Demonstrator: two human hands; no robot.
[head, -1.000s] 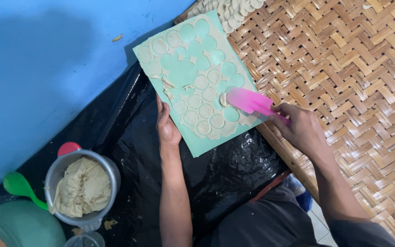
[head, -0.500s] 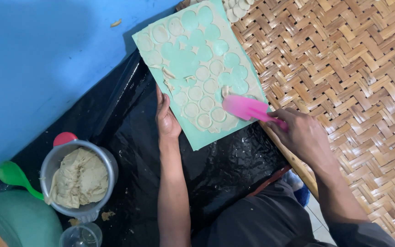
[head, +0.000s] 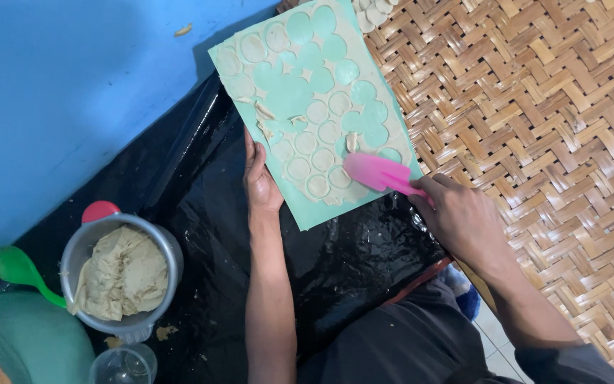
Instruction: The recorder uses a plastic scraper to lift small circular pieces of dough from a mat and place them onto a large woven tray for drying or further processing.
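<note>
two hands work a sheet of dough on one green mat (head: 300,213), using one pink scraper (head: 376,172).

the right hand (head: 463,220) is closed round the scraper's handle, its blade lying on the mat's near right corner; the left hand (head: 259,181) rests flat along the mat's left edge, fingers extended and gripping nothing. roughly a dozen cut dough rounds (head: 306,142) still sit on the mat among bare circles, the exact count hard to make out. left of the mat, one metal pot (head: 172,249) holds a lump of dough (head: 124,274); one green spoon (head: 15,269) lies beyond it. a clear cup (head: 124,365) is cut off at the frame edge.
</note>
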